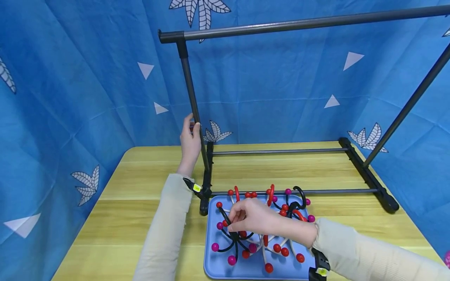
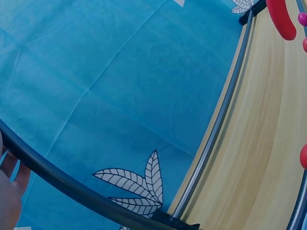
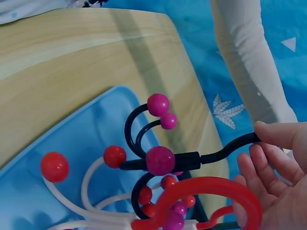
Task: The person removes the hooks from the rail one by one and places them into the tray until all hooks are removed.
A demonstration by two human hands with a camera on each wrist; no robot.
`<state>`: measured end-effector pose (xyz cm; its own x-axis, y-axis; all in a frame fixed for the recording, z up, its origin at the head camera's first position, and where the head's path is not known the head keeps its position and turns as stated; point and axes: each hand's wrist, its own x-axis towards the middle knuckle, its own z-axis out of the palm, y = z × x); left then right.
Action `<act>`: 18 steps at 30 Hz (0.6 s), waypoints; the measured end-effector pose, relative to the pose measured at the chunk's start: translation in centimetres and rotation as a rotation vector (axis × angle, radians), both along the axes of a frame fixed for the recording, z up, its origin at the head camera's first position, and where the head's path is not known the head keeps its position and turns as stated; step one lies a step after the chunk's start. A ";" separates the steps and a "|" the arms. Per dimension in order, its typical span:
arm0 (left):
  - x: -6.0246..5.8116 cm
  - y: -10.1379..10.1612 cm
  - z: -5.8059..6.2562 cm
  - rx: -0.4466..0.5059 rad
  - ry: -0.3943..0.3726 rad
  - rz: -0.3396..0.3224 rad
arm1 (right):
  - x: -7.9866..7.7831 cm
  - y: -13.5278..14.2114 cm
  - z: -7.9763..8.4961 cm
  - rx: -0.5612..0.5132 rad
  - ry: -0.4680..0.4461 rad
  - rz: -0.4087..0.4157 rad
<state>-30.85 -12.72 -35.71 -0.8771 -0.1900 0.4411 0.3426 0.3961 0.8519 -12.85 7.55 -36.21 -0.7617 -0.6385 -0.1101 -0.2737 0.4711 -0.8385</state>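
My left hand (image 1: 191, 145) grips the left upright post (image 1: 190, 88) of a dark metal rack, fingers behind it and thumb in front. In the left wrist view only part of that hand shows, at the left edge. Over a blue tray (image 1: 219, 269), my right hand (image 1: 258, 218) pinches the curved handle end of a black head massager (image 3: 187, 161) with magenta balls on its prongs. Its prongs are down among the others in the tray. Beside it lie white-pronged head massagers with red balls and red hooked handles (image 3: 211, 184); my right hand partly hides them in the head view.
The rack's top bar (image 1: 281, 25) runs across above the table. Two low crossbars (image 1: 281, 151) join its black feet (image 1: 367, 177) on the wooden table (image 1: 140, 195). Another black massager (image 1: 300, 195) lies at the tray's right. A blue patterned cloth (image 1: 88, 78) hangs behind.
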 end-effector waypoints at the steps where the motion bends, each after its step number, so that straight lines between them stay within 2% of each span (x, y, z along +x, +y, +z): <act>1: 0.0 0.0 0.0 0.000 -0.004 0.001 | 0.0 0.0 -0.2 0.000 0.001 0.001; 8: 0.0 0.1 -0.1 0.003 0.008 -0.008 | 0.2 0.0 -1.3 0.042 0.090 0.037; 15: 0.0 0.1 -0.1 0.017 -0.001 -0.010 | 0.2 0.1 -0.9 0.215 0.184 0.080; 18: 0.1 0.1 -0.1 0.015 -0.012 -0.009 | 0.3 0.3 -0.7 0.250 0.200 0.107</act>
<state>-30.76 -12.67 -35.83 -0.8842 -0.1883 0.4276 0.3357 0.3806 0.8617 -12.56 7.80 -36.89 -0.7144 -0.6880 -0.1280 -0.4803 0.6151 -0.6253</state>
